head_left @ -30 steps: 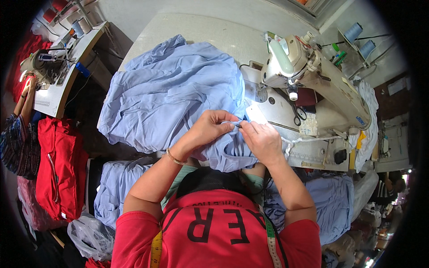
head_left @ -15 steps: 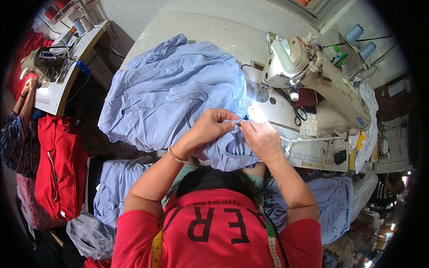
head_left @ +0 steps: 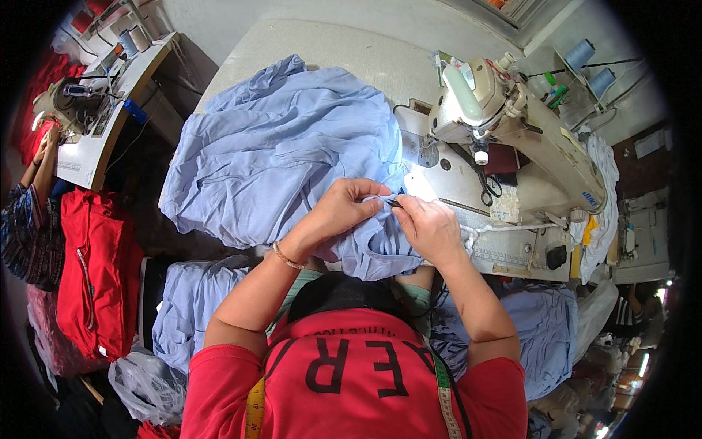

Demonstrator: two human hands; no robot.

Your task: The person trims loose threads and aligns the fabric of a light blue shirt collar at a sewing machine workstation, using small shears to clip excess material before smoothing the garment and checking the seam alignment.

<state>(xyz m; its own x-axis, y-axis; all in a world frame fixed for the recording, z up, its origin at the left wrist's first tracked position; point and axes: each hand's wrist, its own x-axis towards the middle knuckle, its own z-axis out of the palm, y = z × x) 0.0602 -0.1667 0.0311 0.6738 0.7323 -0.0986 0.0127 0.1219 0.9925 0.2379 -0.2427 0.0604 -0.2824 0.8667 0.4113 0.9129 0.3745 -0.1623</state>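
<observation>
A light blue garment [head_left: 278, 146] lies bunched across the sewing table, and its near part hangs over the table edge toward my lap. My left hand [head_left: 348, 203] pinches a fold of this cloth between thumb and fingers. Close against it, my right hand [head_left: 428, 225] is closed on a small dark pointed tool [head_left: 395, 203], whose tip meets the pinched cloth; its exact kind is too small to tell. Beyond my right fingers shows a flat white piece [head_left: 420, 184]. The sewing machine [head_left: 526, 132] stands to the right of the garment, its needle area brightly lit.
Black-handled scissors [head_left: 490, 192] lie under the machine arm. Blue thread cones [head_left: 579, 55] stand at the back right. More blue cloth [head_left: 526, 336] hangs at my right, and red cloth [head_left: 99, 271] at my left. A co-worker's hand [head_left: 48, 137] works at another machine, far left.
My right fingers have shifted slightly, and more of the dark tool now shows between them. My left hand keeps its pinch on the cloth, and the garment has hardly moved.
</observation>
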